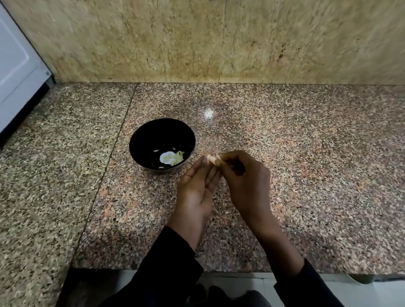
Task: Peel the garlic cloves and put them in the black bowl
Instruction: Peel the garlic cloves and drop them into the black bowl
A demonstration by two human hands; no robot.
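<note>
The black bowl (162,143) stands on the speckled granite counter, with pale peeled garlic cloves (172,157) at its bottom. Just right of the bowl, my two hands meet over the counter around one garlic clove (212,159) with pinkish skin. My left hand (198,187) is palm up with its fingers fairly straight, and its thumb and fingertips pinch the clove's left end. My right hand (243,177) is curled, its fingertips pinching the clove's right end. Most of the clove is hidden by the fingers.
A white appliance (7,79) stands at the far left against the stone wall. The granite counter (316,161) stretches wide to the right and behind the bowl. Its front edge (212,272) runs just below my forearms.
</note>
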